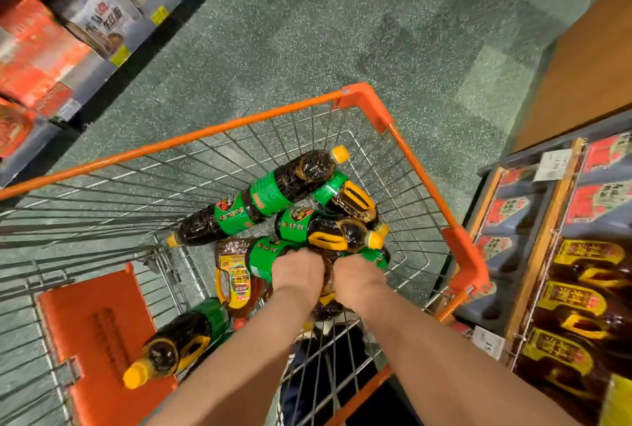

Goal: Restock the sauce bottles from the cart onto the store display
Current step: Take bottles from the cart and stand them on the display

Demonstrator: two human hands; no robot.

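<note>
Several dark sauce bottles with green labels and yellow caps lie piled in the wire cart (pixel 415 165). My left hand (pixel 297 271) is closed around a green-labelled bottle (pixel 261 259) at the near side of the pile. My right hand (pixel 359 278) is closed on another dark bottle (pixel 376 256) right beside it. Both hands are deep in the basket, almost touching. One more bottle (pixel 174 347) lies on the orange child seat at the lower left. The store display (pixel 578 295) on the right holds rows of similar dark bottles with yellow labels.
A jug with a yellow handle and red-yellow label (pixel 236 278) lies left of my hands. Shelves with boxed goods (pixel 44 46) run along the left of the aisle. The speckled green floor (pixel 342 32) stretches ahead. A wooden panel (pixel 588 70) rises at right.
</note>
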